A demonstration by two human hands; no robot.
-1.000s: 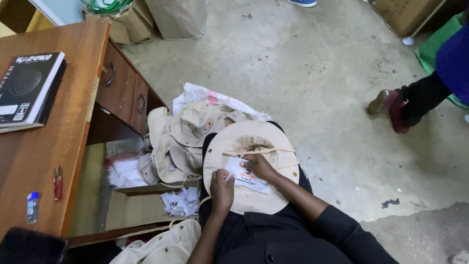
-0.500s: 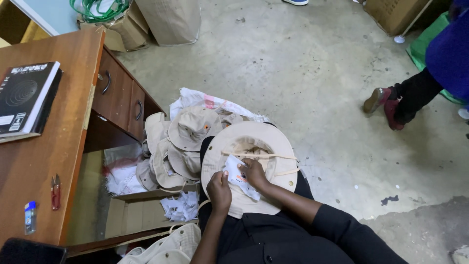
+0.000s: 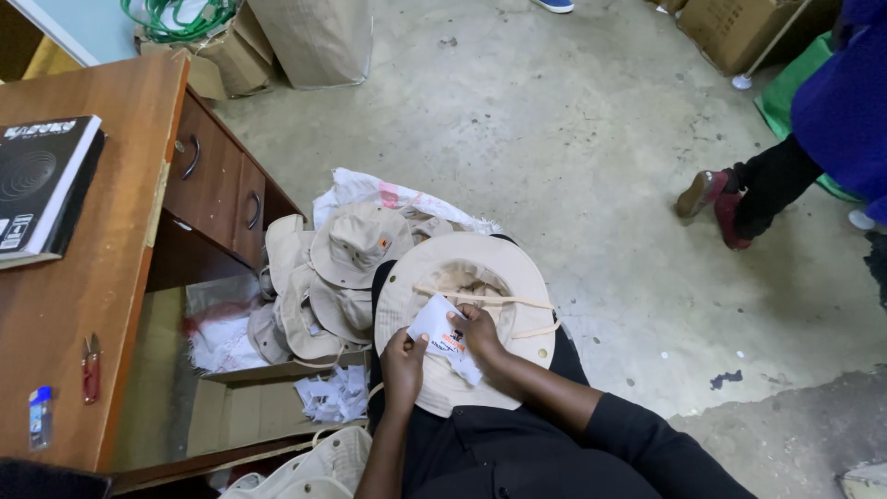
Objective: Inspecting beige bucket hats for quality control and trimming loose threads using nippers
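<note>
A beige bucket hat (image 3: 517, 277) lies upside down on my lap, its cord stretched across the opening. Both my hands hold a small white paper tag (image 3: 442, 334) with an orange mark over the hat's brim. My left hand (image 3: 403, 362) pinches the tag's lower left edge. My right hand (image 3: 479, 333) grips its right side. A pile of several more beige hats (image 3: 337, 273) lies just left of my lap on a white sack (image 3: 388, 196).
A wooden desk (image 3: 111, 268) with drawers stands at the left, bearing a black book (image 3: 42, 185), red snips (image 3: 90, 367) and a small blue item (image 3: 40, 416). Another person's leg and red shoe (image 3: 725, 199) are at the right. Cardboard boxes and bags line the far edge.
The view has shifted slightly. My hands have lifted the white tag a little and brought it closer together over the hat's brim. The other person's foot has shifted.
</note>
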